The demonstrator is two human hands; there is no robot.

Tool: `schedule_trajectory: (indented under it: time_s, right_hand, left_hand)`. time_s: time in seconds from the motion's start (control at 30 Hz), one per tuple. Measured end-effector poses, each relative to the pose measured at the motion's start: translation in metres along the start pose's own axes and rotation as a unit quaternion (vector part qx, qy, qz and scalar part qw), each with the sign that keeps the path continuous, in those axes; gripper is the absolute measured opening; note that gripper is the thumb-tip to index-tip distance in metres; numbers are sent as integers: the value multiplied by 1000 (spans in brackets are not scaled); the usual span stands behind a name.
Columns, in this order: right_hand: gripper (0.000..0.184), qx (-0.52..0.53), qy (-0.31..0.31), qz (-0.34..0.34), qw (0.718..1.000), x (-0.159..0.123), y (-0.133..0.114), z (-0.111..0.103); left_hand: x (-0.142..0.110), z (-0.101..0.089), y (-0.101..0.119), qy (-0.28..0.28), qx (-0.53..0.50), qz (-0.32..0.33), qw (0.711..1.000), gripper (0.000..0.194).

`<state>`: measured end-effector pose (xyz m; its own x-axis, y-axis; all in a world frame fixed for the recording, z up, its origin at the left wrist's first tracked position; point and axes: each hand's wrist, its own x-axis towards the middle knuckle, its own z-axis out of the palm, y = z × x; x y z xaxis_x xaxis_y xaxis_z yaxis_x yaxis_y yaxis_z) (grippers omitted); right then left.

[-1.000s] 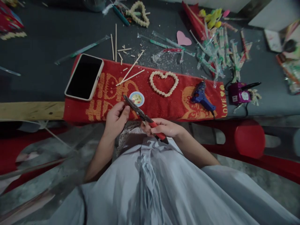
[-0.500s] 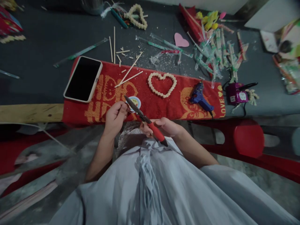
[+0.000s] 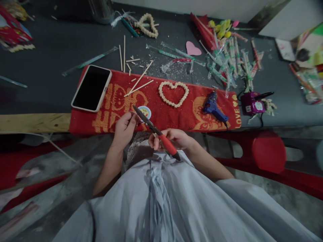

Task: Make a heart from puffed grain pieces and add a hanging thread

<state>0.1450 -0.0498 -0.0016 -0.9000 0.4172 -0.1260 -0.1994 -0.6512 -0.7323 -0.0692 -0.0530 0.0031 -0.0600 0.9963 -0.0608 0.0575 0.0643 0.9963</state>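
My right hand (image 3: pixel 174 138) grips the red handles of a pair of cutters (image 3: pixel 154 130) whose dark blades point up-left. My left hand (image 3: pixel 125 127) is pinched closed right at the blade tips, holding something small I cannot make out. Both hands hover over my lap at the near edge of a red towel (image 3: pixel 196 116). Just beyond the blades lies a small round tin (image 3: pixel 145 111). A heart of pale pieces (image 3: pixel 173 93) rests mid-towel, with loose wooden sticks (image 3: pixel 138 84) to its left.
A phone (image 3: pixel 91 88) lies on the towel's left end and a blue glue gun (image 3: pixel 214 108) on its right. A second heart (image 3: pixel 147 25), a pink paper heart (image 3: pixel 192 49), wrapped sticks (image 3: pixel 232 60) and a purple device (image 3: pixel 253 105) sit on the dark table. Red chair (image 3: pixel 267 153) at right.
My hands and the cutters stay almost where they were; the left fingers have closed tighter at the blade tips. The view has shifted slightly.
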Motion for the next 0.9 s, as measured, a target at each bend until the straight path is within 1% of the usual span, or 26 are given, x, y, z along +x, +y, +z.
schedule_trajectory:
  time_s: [0.13,0.3,0.37,0.47,0.6,0.7,0.9]
  right_hand:
    - [30,-7,23,-22,999,1,-2,5]
    - [21,-4,46,-26,999,0,-3,7]
    - [19,-1,40,-25,999,-1,0,6]
    - [16,17,8,-18,1000,-2,6,1]
    - [26,33,-17,-13,999,-1,14,-3]
    - [33,52,-26,-25,998,0,14,0]
    - [34,76,-33,-55,995,2,7,6]
  left_hand:
    - [-1,0,-1,-1,10,-8,1000,59]
    - [-3,-1,-3,-3,-17,17,1000,58]
    - [-3,-2,-5,-4,-32,24,999,60]
    - [-2,-2,-10,-6,-44,28,999,63]
    - [-2,-1,-15,0,-47,28,998,64]
    - [-2,0,-15,-5,-40,30,999,62]
    - [-2,0,-15,-5,-28,50,998,65]
